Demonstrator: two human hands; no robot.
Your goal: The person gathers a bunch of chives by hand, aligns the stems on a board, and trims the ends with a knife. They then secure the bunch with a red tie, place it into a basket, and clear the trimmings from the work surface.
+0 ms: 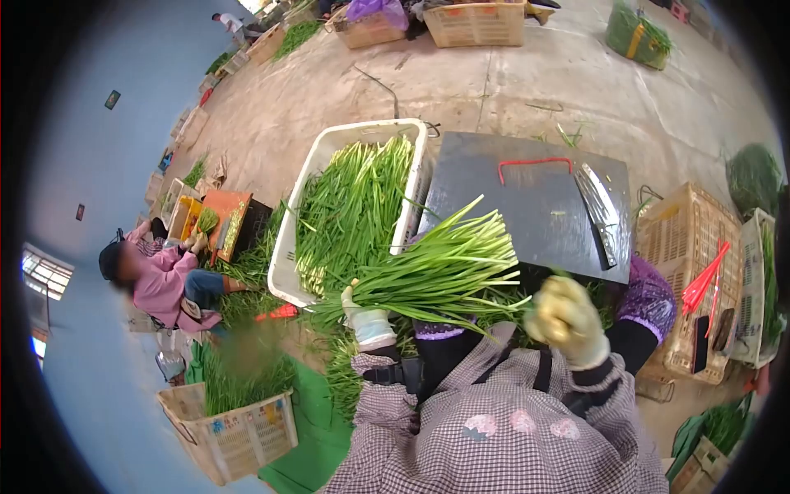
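Observation:
My left hand (368, 323), in a pale work glove, is closed around the leafy end of a bunch of Chinese chives (448, 267). The pale stalk ends fan out toward the upper right, over the near edge of a dark board (510, 185). My right hand (568, 319), also gloved and slightly blurred, is just right of the bunch with its fingers curled; whatever is inside them is hidden. On the board lie a large knife (597, 214) and a bent red strip (535, 161). Left of the board, a white crate (284, 239) holds a heap of chives.
A plastic crate (691, 214) stands on the right, with a red ribbon-like item (706, 276) on it. At the left sits another person (169, 284) beside an orange board (226, 216). A crate of greens (239, 440) stands at lower left. Loose chives lie around my legs.

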